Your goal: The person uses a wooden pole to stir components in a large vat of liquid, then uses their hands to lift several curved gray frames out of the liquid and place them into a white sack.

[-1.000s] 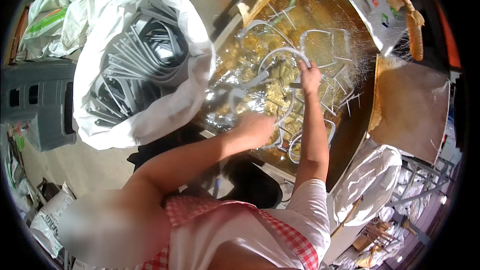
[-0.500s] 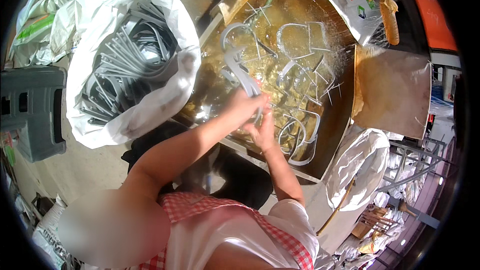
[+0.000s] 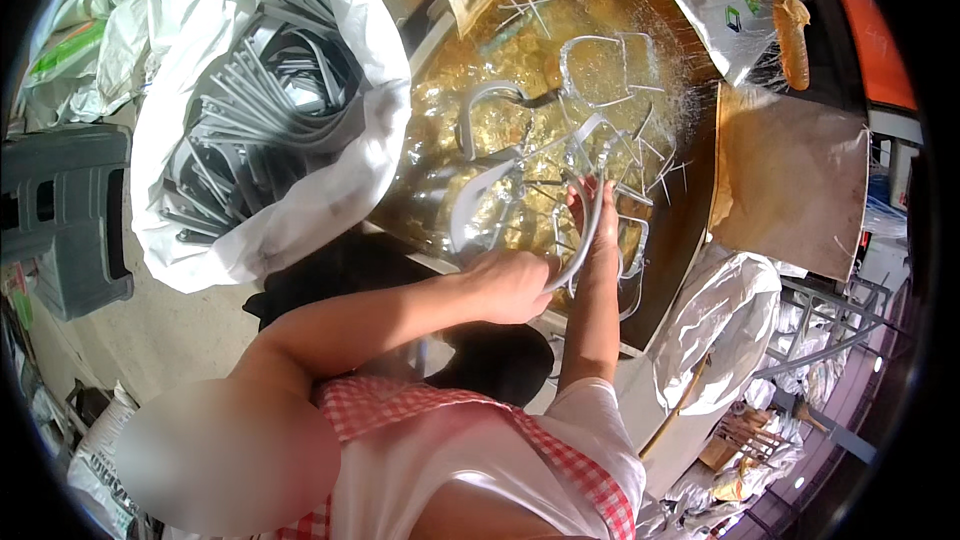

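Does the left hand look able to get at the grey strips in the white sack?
Probably yes: the white sack stands open and the grey strips lie uncovered. The left hand seems to grip a curved strip, though, so it may need freeing first.

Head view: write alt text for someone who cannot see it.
A person's left hand and right hand hold a curved grey strip at a tub of yellowish water scattered with bent strips; an open white sack of grey strips stands to the left.
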A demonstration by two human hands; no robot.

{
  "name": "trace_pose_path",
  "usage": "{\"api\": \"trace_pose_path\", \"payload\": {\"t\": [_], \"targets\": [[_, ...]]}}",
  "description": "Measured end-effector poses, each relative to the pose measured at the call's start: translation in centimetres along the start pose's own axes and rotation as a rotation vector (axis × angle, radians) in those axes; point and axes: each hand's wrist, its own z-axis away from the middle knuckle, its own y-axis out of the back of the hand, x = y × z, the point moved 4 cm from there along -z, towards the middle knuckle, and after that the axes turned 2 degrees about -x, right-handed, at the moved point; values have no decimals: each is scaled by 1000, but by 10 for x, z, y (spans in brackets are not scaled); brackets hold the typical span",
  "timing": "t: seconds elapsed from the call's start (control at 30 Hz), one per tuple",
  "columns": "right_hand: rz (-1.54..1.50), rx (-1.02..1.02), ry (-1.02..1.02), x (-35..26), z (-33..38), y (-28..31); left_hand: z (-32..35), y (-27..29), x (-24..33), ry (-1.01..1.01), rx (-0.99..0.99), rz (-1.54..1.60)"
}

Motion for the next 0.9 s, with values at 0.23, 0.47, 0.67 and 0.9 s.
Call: {"api": "trace_pose_path", "payload": {"t": [0.23, 0.47, 0.67, 0.9], "targets": [[605, 66, -113, -33, -32, 58, 10, -16, -2, -169, -234, -348], [1022, -218, -35, -59, -47, -32, 10, -54, -15, -180, -162, -327], [1760, -826, -282, 41, -67, -85, 9, -109, -24, -214, -296, -534], [725, -293, -302, 123, -97, -92, 20, -113, -27, -178, -367, -448]]}}
